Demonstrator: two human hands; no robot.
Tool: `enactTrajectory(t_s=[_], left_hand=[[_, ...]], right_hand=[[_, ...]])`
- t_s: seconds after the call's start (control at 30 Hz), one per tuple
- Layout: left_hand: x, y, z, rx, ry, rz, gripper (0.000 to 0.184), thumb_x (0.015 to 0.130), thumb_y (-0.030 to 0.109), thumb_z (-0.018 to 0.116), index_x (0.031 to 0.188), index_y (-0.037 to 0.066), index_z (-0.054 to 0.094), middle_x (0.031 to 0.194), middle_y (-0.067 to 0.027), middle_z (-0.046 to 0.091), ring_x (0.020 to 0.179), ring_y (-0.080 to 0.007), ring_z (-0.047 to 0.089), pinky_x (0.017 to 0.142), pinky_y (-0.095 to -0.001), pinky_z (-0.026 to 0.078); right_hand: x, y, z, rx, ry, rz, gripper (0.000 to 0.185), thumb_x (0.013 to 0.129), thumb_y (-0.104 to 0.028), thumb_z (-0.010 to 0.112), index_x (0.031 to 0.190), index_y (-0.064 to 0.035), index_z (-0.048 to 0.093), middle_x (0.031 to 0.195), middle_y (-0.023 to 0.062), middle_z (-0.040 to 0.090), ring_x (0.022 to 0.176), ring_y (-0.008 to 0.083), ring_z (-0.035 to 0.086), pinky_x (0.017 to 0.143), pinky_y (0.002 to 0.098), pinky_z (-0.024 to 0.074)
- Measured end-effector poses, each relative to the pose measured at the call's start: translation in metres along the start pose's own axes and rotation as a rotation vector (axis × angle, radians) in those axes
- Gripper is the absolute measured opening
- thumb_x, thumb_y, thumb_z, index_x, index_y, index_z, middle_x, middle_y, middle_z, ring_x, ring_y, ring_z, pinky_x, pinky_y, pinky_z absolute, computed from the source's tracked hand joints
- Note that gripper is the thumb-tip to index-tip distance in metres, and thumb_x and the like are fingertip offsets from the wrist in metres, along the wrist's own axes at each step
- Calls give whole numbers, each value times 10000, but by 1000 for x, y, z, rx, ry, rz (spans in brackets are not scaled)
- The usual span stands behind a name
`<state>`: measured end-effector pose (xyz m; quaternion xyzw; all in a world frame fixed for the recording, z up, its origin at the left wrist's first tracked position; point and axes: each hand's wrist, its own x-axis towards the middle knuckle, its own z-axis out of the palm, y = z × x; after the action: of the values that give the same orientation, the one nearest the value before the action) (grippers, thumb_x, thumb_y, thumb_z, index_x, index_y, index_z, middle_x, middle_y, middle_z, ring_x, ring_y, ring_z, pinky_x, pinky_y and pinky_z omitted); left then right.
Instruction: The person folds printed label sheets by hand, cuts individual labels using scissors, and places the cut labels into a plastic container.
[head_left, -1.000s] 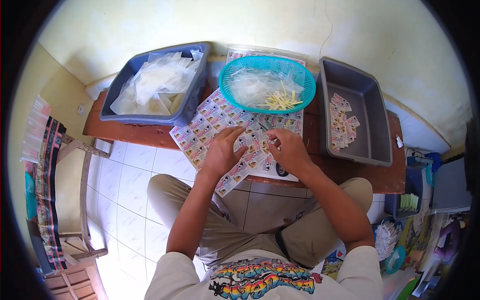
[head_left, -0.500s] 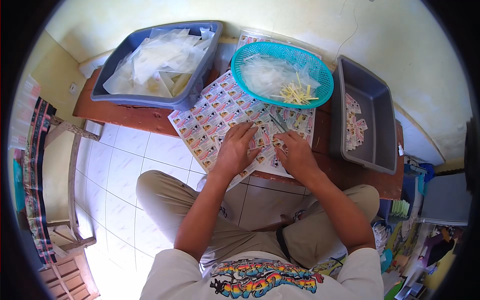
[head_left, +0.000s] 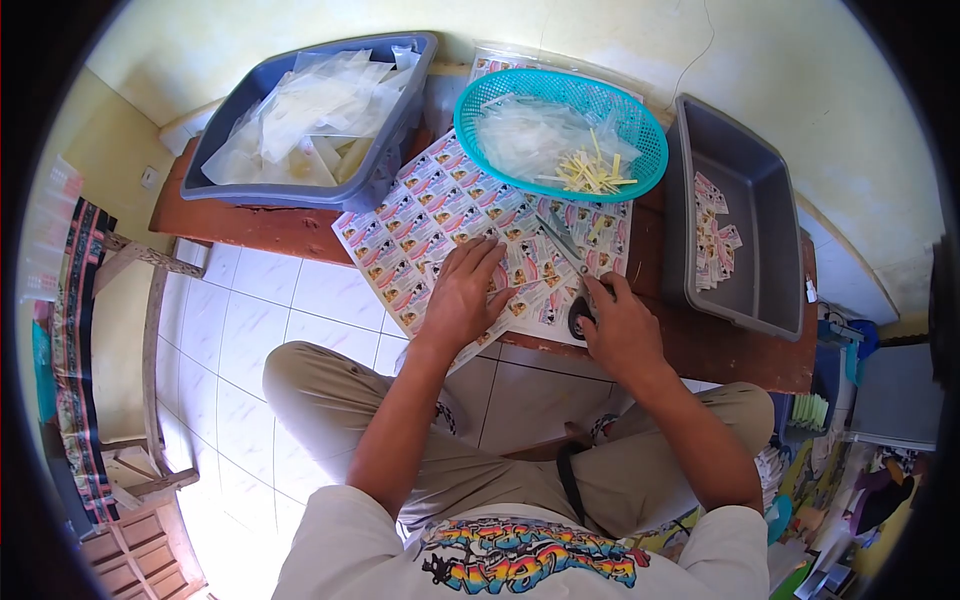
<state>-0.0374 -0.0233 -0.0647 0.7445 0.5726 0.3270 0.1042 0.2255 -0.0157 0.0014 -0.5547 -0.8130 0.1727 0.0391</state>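
Printed label sheets lie on a low reddish-brown bench. My left hand rests on them with its fingers spread, near a cut strip of labels. Scissors lie on the sheets, blades pointing away from me and black handles near me. My right hand is at the handles, its fingers curled over them; how firmly they grip is partly hidden. Behind the sheets stands a turquoise oval basket with clear plastic pieces and thin yellow strips.
A grey-blue tub full of translucent plastic bags stands at the left of the bench. At the right a dark grey tub holds cut labels. My crossed legs are below the bench's near edge.
My right hand has moved from beside my left hand toward me and right, onto the scissors' handles. My left hand stays on the sheets. The camera view has shifted.
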Motion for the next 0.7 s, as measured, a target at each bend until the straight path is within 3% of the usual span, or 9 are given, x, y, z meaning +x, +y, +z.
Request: enactTrajectory(t_s=[0.3, 0.5, 0.7], left_hand=[[-3, 5, -1, 30, 16, 36, 638, 793, 138, 885, 1371, 13, 644, 1371, -188, 648, 1320, -397, 591, 1135, -483, 473], [-5, 7, -8, 7, 33, 18, 626, 786, 153, 890, 1351, 14, 660, 1379, -188, 650, 1304, -393, 603, 1120, -483, 482], [-8, 0, -4, -9, 63, 7, 631, 788, 204, 893, 1348, 23, 663, 1376, -180, 654, 1305, -382, 604, 1126, -491, 476]], right_hand=[[3, 3, 14, -82, 48, -60, 743, 894, -170, 759, 1557, -41, 450, 1416, 218, 555, 1150, 432, 663, 911, 509, 603], [9, 5, 6, -95, -34, -27, 764, 834, -90, 691, 1555, -7, 453, 1348, 241, 602, 1125, 430, 679, 930, 524, 595], [6, 14, 2, 41, 38, -54, 739, 794, -141, 726, 1487, 34, 536, 1293, 267, 607, 1130, 443, 671, 999, 501, 570]])
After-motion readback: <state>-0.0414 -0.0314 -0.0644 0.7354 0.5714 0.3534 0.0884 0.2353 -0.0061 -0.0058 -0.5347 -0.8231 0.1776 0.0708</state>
